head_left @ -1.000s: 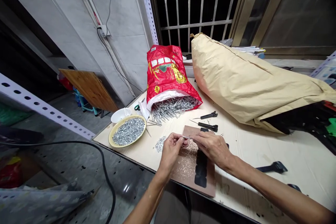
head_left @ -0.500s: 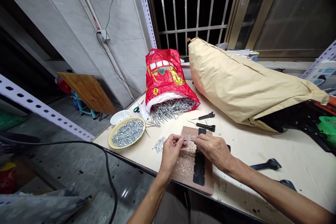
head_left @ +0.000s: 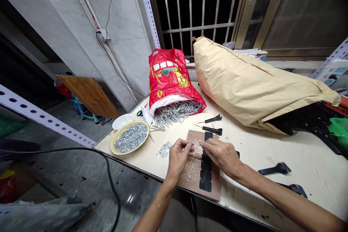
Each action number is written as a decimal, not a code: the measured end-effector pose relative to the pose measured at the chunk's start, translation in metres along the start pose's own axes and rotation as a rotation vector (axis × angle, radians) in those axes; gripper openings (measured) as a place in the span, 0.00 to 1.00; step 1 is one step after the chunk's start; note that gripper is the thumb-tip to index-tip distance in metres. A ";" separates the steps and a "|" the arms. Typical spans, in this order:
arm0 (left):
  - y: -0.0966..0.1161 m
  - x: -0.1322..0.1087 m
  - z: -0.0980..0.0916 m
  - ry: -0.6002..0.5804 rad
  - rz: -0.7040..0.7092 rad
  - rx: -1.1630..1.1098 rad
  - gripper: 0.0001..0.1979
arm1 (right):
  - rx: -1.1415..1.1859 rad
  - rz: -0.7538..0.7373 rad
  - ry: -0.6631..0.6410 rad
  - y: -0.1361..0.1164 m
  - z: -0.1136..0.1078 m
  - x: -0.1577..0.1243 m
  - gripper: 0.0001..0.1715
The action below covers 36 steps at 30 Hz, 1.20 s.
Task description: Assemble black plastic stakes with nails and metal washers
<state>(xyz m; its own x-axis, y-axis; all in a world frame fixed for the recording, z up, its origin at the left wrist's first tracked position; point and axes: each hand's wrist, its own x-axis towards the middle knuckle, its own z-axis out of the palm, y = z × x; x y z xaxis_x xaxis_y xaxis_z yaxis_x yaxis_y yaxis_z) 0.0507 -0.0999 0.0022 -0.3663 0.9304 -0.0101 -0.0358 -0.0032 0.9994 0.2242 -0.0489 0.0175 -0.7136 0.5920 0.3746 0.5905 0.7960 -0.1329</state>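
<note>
My left hand (head_left: 178, 157) and my right hand (head_left: 220, 154) meet over a brown board (head_left: 191, 174) at the table's near edge. Both pinch a thin metal screw (head_left: 195, 144) held level between their fingertips. The left fingers close on its left end, where something small may sit, too tiny to name. The right fingers grip the other end. A strip of black pieces (head_left: 206, 175) lies on the board under my right hand. A small heap of nuts (head_left: 164, 149) lies just left of my left hand.
A yellow plate of nuts (head_left: 131, 137) and a white bowl (head_left: 123, 120) sit at the table's left corner. A red bag (head_left: 170, 79) spills long screws (head_left: 174, 113). A large tan sack (head_left: 255, 87) lies behind. Black-handled parts (head_left: 213, 125) (head_left: 276, 169) lie scattered on the table. A black cable (head_left: 108, 174) hangs at left.
Both hands stay pinched on the screw over the board, with only slight finger movement. The view has shifted a little, mostly rightward.
</note>
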 end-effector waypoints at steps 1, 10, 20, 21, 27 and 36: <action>-0.001 0.000 0.000 -0.010 0.004 0.004 0.10 | -0.001 0.002 0.000 0.000 0.000 0.000 0.12; 0.000 0.002 0.000 -0.050 -0.128 -0.132 0.15 | 0.047 0.013 0.020 0.000 0.004 -0.005 0.14; -0.003 0.002 0.001 -0.080 -0.127 -0.119 0.14 | 0.011 0.069 0.143 -0.006 0.009 -0.008 0.13; -0.003 0.002 0.002 -0.084 -0.125 -0.120 0.14 | 0.022 0.073 0.139 -0.006 0.010 -0.008 0.13; -0.003 0.001 0.001 -0.085 -0.104 -0.121 0.13 | -0.041 0.080 0.160 -0.011 0.013 -0.005 0.15; 0.000 -0.001 0.000 -0.074 -0.076 -0.059 0.12 | 0.148 0.138 0.107 -0.012 0.016 -0.006 0.12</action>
<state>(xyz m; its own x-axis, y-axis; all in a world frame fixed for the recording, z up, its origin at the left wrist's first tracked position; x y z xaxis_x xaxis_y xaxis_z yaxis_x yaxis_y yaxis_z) 0.0513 -0.1006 0.0027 -0.2911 0.9533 -0.0807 -0.1163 0.0484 0.9920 0.2157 -0.0600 0.0018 -0.5815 0.6859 0.4375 0.6121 0.7231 -0.3200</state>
